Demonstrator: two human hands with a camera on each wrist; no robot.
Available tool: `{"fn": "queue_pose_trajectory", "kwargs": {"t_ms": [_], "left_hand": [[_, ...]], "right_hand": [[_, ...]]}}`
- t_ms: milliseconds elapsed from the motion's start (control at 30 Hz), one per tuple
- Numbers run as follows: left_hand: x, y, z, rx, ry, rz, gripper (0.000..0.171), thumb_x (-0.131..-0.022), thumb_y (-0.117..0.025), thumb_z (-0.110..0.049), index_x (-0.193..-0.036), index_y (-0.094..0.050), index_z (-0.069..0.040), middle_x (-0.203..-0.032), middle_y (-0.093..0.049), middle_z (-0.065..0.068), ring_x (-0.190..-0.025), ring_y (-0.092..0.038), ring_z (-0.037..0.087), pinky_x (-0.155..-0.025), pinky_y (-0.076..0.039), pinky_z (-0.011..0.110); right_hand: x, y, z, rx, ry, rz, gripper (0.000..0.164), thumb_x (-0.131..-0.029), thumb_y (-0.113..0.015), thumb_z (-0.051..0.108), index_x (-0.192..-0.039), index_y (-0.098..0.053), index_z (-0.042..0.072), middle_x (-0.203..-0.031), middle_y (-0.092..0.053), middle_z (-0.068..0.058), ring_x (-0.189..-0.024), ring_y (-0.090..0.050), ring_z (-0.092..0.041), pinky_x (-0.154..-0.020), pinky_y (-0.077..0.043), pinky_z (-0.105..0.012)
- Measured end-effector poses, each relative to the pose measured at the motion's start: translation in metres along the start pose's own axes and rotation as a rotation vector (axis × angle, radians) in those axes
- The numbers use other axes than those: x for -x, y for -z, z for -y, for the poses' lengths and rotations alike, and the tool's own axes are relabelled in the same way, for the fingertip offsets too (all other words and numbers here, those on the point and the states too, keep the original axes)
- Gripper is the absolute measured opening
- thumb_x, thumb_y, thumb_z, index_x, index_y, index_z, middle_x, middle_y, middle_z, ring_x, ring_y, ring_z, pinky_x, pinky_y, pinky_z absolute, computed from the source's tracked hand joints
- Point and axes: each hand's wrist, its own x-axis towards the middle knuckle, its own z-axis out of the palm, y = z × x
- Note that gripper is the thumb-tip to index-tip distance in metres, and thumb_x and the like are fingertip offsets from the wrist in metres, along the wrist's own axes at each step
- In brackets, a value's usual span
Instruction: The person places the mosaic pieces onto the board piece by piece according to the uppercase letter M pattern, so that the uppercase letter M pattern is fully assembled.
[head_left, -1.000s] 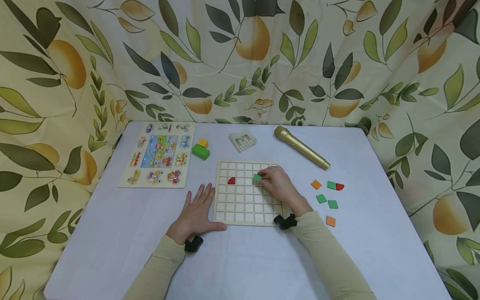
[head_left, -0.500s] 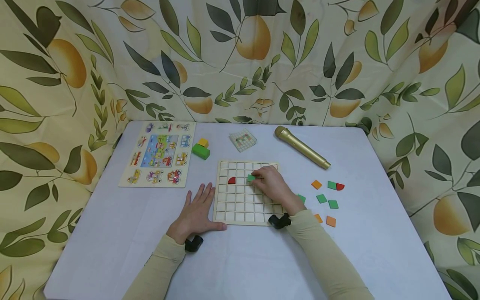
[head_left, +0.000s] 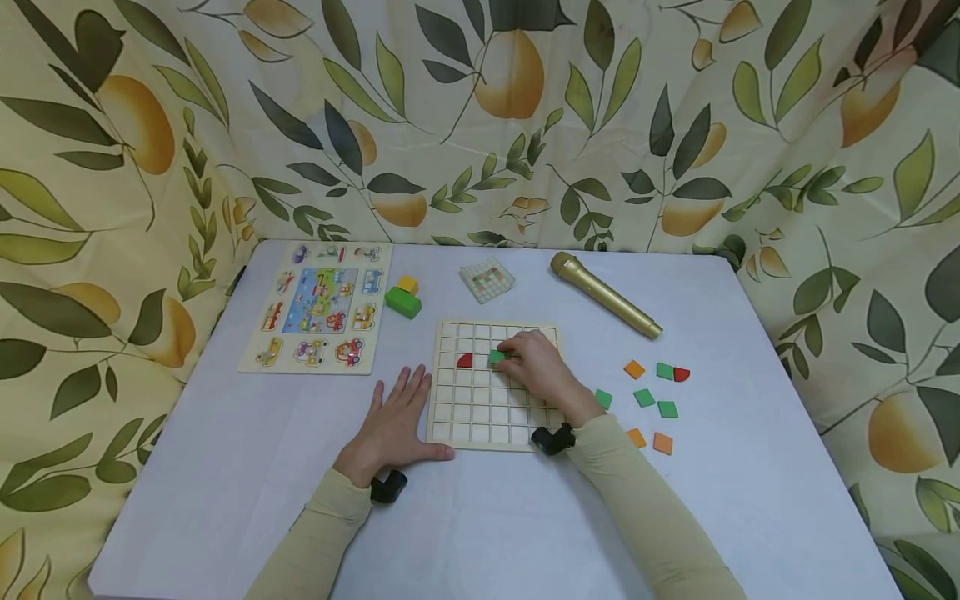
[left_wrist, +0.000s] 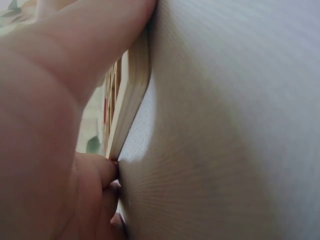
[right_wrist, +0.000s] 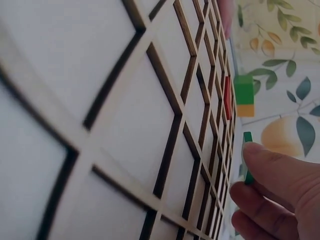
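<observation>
A wooden grid board with square cells lies on the table, a red quarter-round tile set in one of its left cells. My right hand pinches a green square tile between thumb and fingers over the board's upper middle. In the right wrist view that green tile is held on edge, apart from the grid. My left hand rests flat on the table with fingers spread, at the board's left edge. The left wrist view shows the thumb and fingers beside the board's side.
Right of the board lie loose green tiles, orange tiles and a red one. A gold microphone, a small patterned card, green and yellow blocks and a picture puzzle stand farther back.
My right hand has moved left across the board with the green tile, first quickly, then slightly. Tiles behind the right wrist have come into view. The left hand has stayed in place.
</observation>
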Motion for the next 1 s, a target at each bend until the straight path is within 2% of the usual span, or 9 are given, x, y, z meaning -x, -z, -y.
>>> {"fn": "queue_pose_trajectory", "kwargs": {"t_ms": [433, 1000], "left_hand": [[0.0, 0.0, 0.0, -0.023, 0.003, 0.01, 0.126, -0.068, -0.067, -0.079, -0.156, -0.015, -0.005, -0.163, -0.004, 0.008, -0.147, 0.006, 0.027, -0.113, 0.007, 0.056], [-0.001, 0.0, 0.001, -0.03, 0.005, 0.018, 0.126, -0.068, -0.065, -0.079, -0.157, -0.013, -0.006, -0.163, -0.003, 0.008, -0.147, 0.007, 0.027, -0.113, 0.007, 0.056]], "right_hand": [[-0.012, -0.007, 0.009, 0.028, 0.004, 0.047, 0.024, -0.089, -0.074, 0.018, -0.106, -0.073, 0.002, -0.102, -0.069, -0.007, -0.097, -0.055, -0.024, -0.086, -0.045, -0.037], [-0.015, -0.013, 0.015, 0.066, -0.002, 0.052, 0.023, -0.087, -0.076, 0.019, -0.104, -0.075, 0.003, -0.101, -0.068, -0.007, -0.099, -0.055, -0.025, -0.088, -0.045, -0.038]]}}
